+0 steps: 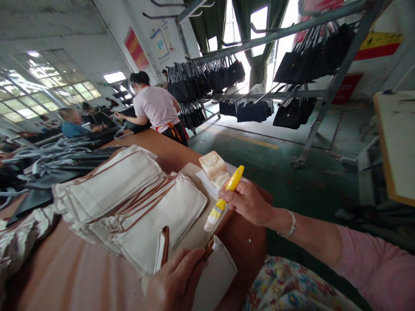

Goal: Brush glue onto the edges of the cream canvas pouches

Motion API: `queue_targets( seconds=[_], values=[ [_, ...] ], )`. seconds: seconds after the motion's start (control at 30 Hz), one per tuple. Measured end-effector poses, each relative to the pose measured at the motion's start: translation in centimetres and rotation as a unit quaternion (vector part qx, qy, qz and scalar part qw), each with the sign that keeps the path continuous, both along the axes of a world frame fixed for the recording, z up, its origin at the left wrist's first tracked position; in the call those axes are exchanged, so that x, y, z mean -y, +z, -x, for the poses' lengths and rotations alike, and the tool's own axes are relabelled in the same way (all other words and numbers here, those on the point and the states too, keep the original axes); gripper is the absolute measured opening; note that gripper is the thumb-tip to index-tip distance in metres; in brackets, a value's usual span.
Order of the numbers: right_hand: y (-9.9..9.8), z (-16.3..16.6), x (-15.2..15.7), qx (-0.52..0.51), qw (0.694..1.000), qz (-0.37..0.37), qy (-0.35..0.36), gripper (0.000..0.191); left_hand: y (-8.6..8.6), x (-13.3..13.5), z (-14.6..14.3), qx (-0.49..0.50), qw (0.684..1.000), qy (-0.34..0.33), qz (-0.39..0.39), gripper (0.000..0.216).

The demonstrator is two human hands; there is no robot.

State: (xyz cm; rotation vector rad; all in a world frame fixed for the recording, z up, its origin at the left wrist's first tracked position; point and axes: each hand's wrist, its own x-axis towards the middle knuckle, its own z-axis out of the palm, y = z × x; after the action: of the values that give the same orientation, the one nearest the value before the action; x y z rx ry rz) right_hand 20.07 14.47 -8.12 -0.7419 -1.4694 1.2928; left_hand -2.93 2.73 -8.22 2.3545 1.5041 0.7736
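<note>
My right hand is closed round a yellow-handled brush, its white bristles pointing down toward the table. Close to me, my left hand grips the edge of a white canvas bag piece with a brown strap. Just beyond it lies a stack of white canvas pieces with brown trim, fanned across the brown table. Behind the brush sits a small cream-coloured tub on a white sheet.
Black bag parts are heaped at the table's far left. Two people work at the table's far end. Racks hung with black bags stand over the green floor. A wooden table edge is at right.
</note>
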Motion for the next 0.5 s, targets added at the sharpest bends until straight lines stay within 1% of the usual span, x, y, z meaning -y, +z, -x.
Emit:
queue_targets(
  seconds=[0.1, 0.17, 0.2, 0.23, 0.33, 0.37, 0.4, 0.5],
  values=[
    [0.8, -0.3, 0.6, 0.025, 0.994, 0.02, 0.105, 0.035, -0.2, 0.1, 0.0, -0.029, 0.999, -0.016, -0.037, 0.017],
    [1.5, -0.8, 0.7, 0.03, 0.987, 0.031, 0.156, 0.037, -0.4, 0.1, 0.1, -0.032, 0.998, -0.017, -0.044, 0.016],
    [1.9, -1.0, 0.7, 0.029, 0.986, 0.03, 0.162, 0.037, -0.4, 0.1, 0.1, -0.034, 0.998, -0.018, -0.044, 0.016],
    [2.2, -1.3, 0.6, 0.026, 0.988, 0.026, 0.152, 0.037, -0.4, 0.1, 0.1, -0.037, 0.998, -0.018, -0.044, 0.016],
    [2.3, -1.5, 0.4, 0.014, 0.997, -0.001, 0.073, 0.034, -0.4, 0.3, 0.0, -0.044, 0.998, -0.014, -0.043, 0.015],
    [2.1, -1.4, 0.5, 0.014, 0.998, -0.006, 0.061, 0.033, -0.4, 0.3, -0.1, -0.043, 0.998, -0.012, -0.04, 0.015],
    [1.9, -1.2, 0.7, 0.016, 0.997, -0.004, 0.071, 0.033, -0.4, 0.3, -0.1, -0.041, 0.998, -0.009, -0.035, 0.015],
    [1.2, -0.8, 1.5, 0.009, 0.987, 0.035, 0.156, 0.031, 0.2, -0.2, -0.1, -0.044, 0.999, -0.011, -0.007, 0.016]
  ],
)
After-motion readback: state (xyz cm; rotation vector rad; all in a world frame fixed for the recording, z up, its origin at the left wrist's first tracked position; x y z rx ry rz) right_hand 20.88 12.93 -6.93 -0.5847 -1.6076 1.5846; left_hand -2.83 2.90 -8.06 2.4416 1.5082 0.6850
